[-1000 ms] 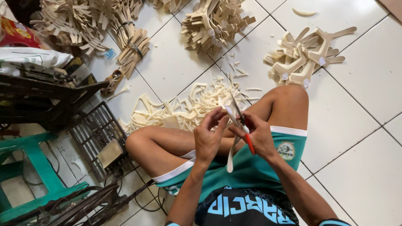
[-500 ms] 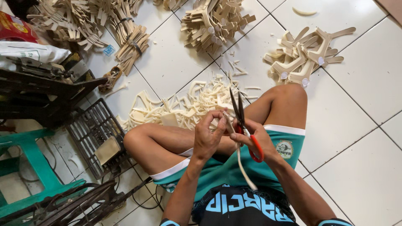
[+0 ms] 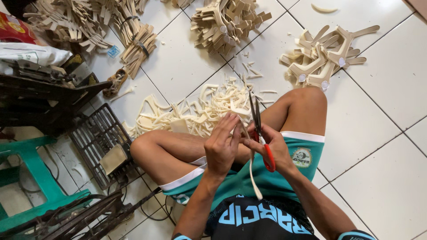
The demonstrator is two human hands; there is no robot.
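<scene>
- Right hand (image 3: 273, 149) clenched through the red handles of scissors (image 3: 258, 129); dark blades point up and away, over the right thigh.
- Left hand (image 3: 222, 144) pinches the upper end of a cream strip (image 3: 252, 175), fingers curled tight around it, just left of the blades.
- Strip hangs down between the two hands, lower end dangling over the teal shorts (image 3: 249, 178), in front of the lap.
- Blades look nearly closed; whether they bite the strip right now, cannot tell, hands cover that spot.
- Versus half a second ago: hands in much the same spot above the lap, scissors still upright, strip still dangling; it curved more to the right then, hangs straighter now.
- Versus a second ago: the scissors were lower and mostly hidden by the hands, strip shorter below the hands; now blades stick out clearly above the fingers.
- Person sits cross-legged on white floor tiles (image 3: 378, 155), both knees out.
- Pile of cream offcuts (image 3: 195, 111) on the floor just beyond the shins, unchanged.
- Stack of cream Y-shaped pieces (image 3: 324, 55) beyond the right knee, another heap (image 3: 227, 22) top centre, bundled ones (image 3: 138, 40) top left; none moved.
- Dark metal grid (image 3: 100, 138) near the left knee, green stool (image 3: 31, 178) at far left.
</scene>
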